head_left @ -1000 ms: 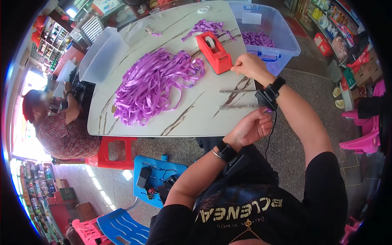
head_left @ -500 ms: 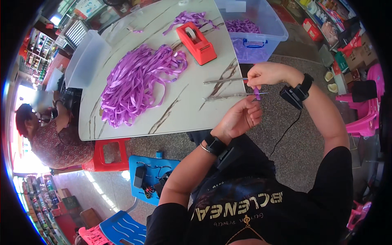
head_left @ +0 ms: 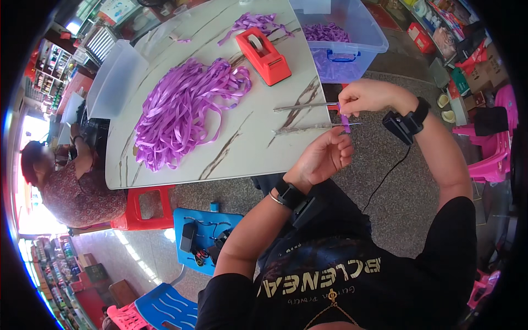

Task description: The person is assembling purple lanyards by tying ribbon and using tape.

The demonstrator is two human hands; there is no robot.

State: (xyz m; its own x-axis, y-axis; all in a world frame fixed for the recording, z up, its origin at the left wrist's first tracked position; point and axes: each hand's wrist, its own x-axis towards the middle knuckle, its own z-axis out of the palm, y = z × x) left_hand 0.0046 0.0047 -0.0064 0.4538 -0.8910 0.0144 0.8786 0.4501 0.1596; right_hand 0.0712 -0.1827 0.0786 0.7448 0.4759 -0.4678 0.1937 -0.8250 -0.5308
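Just past the table's right edge, a short purple ribbon point(head_left: 345, 122) crosses a thin pointed metal rod point(head_left: 308, 129). My right hand point(head_left: 363, 99) pinches the ribbon's upper end, its fingers closed beside the tip of a second, thicker metal rod point(head_left: 302, 106). From below, my left hand point(head_left: 328, 157) has thumb and forefinger pressed together at the ribbon's lower end; its other fingers curl loosely. Whether the ribbon is looped round the thin rod or only lies against it, I cannot tell. A large heap of long purple ribbons point(head_left: 184, 113) lies on the marble-patterned table point(head_left: 242, 148).
A red tape dispenser point(head_left: 272, 69) stands near the right edge, with a smaller ribbon pile point(head_left: 256, 23) behind it. Beyond is a clear bin point(head_left: 368, 41) holding purple pieces. An empty-looking plastic box point(head_left: 115, 80) and a seated person point(head_left: 82, 190) are at left.
My right hand has shifted slightly to the right and away from me, drawing the ribbon's upper end along. My left hand has stayed nearly still.
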